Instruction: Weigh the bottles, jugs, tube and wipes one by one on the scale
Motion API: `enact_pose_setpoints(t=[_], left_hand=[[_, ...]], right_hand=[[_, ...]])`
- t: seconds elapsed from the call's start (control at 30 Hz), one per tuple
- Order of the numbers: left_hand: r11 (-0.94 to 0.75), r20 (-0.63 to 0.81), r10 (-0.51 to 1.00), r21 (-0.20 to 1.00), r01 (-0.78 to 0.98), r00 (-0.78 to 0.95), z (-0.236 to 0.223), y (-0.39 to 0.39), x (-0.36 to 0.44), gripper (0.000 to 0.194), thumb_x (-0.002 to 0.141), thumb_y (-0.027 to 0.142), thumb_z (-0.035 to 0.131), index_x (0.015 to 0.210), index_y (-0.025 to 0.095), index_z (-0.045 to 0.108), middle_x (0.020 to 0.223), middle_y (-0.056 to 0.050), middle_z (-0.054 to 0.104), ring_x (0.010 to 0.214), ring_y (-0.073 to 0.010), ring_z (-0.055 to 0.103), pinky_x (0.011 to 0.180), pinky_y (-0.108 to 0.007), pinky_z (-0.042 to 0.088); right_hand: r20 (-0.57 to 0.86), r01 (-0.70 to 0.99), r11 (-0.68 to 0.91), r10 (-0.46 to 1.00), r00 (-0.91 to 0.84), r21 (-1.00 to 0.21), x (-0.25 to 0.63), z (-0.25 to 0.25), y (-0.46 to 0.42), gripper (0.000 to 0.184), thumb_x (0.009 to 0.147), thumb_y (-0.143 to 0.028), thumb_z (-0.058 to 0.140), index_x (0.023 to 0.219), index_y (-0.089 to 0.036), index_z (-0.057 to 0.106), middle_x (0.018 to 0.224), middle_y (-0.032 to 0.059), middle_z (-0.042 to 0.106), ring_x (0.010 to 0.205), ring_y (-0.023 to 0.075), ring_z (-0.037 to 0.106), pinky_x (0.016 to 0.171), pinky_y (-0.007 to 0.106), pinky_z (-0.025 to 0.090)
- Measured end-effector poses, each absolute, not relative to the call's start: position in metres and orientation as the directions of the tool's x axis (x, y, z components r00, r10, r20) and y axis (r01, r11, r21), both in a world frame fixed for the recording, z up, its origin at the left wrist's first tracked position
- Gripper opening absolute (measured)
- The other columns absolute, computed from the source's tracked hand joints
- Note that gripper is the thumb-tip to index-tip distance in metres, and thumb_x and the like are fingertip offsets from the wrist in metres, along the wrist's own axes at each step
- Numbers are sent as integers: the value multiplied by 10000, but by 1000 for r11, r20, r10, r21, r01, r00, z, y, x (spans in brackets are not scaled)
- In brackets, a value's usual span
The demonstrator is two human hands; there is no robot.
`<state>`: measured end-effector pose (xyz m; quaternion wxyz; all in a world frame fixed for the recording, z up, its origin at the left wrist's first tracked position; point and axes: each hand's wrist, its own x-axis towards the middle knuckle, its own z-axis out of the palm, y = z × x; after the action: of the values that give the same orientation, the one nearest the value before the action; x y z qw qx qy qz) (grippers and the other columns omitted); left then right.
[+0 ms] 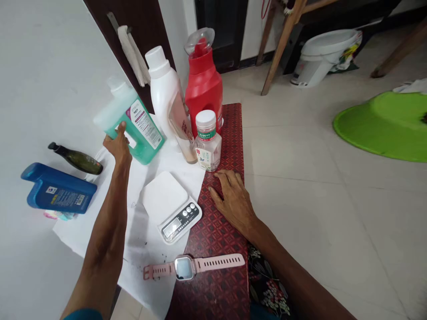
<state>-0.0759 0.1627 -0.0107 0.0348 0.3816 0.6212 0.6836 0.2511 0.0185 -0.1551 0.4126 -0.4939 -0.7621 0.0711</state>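
Observation:
My left hand [119, 141] is closed round the handle of a clear jug of green liquid [151, 149], which has a white label. My right hand [232, 195] lies on the red patterned tabletop [213, 235], fingers loosely spread and holding nothing. Just beyond its fingertips stands a small clear bottle with a white cap [207, 149]. Between my arms, a white digital kitchen scale [167, 195] sits on white paper with nothing on its platform. Nearer me lies a smartwatch with a pink strap [184, 268], stretched out flat.
Behind the small bottle stand a white bottle [162, 89], a flat pinkish bottle [182, 129] and a big red jug [204, 84]. Left of my left arm are a blue bottle [62, 189] and a dark green bottle [78, 160] by the wall. A white bucket [316, 58] stands on the floor.

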Motion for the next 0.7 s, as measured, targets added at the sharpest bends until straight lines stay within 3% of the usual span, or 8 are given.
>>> enact_pose_setpoints(t=[0.2, 0.4, 0.53, 0.7], left_hand=[[-291, 480, 326, 871, 396, -815, -9, 104, -88, 259, 778, 269, 753, 717, 195, 513, 621, 69, 476, 499, -74, 379, 462, -255, 330], [-338, 610, 219, 780, 527, -762, 6, 38, -103, 303, 622, 255, 764, 584, 208, 467, 522, 77, 455, 479, -87, 384, 432, -251, 299], [-412, 644, 231, 744, 527, -729, 19, -4, -101, 314, 601, 238, 751, 529, 215, 446, 491, 75, 416, 422, -79, 334, 401, -278, 231], [-475, 576, 359, 790, 387, -735, 30, -39, -78, 316, 618, 258, 795, 558, 224, 487, 477, 81, 396, 428, -90, 326, 398, -286, 250]], right_hand=[[568, 693, 508, 805, -172, -511, 250, -156, 20, 203, 1013, -231, 575, 1201, -173, 625, 1206, 176, 663, 1111, 351, 588, 1021, 549, 552], [544, 686, 489, 824, -160, -539, 248, -157, 21, 210, 998, -247, 574, 1192, -184, 627, 1195, 168, 656, 1104, 354, 576, 1019, 557, 541], [547, 697, 495, 819, -174, -519, 249, -159, 23, 226, 1001, -271, 562, 1194, -176, 632, 1203, 177, 648, 1110, 359, 570, 1043, 570, 528], [552, 701, 504, 813, -187, -505, 249, -160, 23, 224, 997, -281, 558, 1182, -176, 630, 1200, 180, 648, 1097, 362, 573, 1042, 579, 530]])
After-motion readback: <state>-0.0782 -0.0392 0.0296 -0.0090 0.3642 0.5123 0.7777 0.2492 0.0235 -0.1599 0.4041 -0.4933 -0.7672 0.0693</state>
